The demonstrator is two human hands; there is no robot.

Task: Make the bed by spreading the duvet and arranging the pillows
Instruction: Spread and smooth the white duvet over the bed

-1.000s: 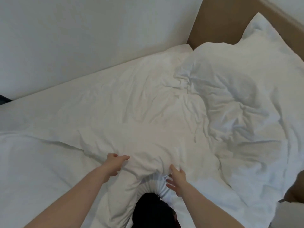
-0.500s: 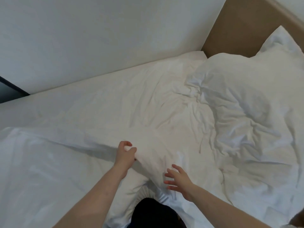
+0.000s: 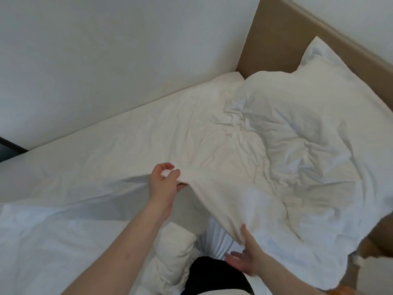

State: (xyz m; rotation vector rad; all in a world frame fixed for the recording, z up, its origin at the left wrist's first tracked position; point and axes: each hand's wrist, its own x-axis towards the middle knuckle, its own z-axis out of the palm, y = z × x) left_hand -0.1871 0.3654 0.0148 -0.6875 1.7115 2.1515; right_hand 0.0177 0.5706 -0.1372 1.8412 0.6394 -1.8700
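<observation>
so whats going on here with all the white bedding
A person is making a bed. Their left hand pinches a bunched fold of the white duvet and holds it up off the mattress. Their right hand is at the duvet's near edge, thumb on top and fingers underneath. The duvet is crumpled and only partly spread, heaped toward the headboard, where a pillow leans. A rolled white bundle lies near the person.

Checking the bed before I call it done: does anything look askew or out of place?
Yes. The duvet is bunched and wrinkled toward the headboard, not spread flat. The left hand grips a fold of it; the right hand holds its near edge. One pillow lies partly under the heap.
</observation>
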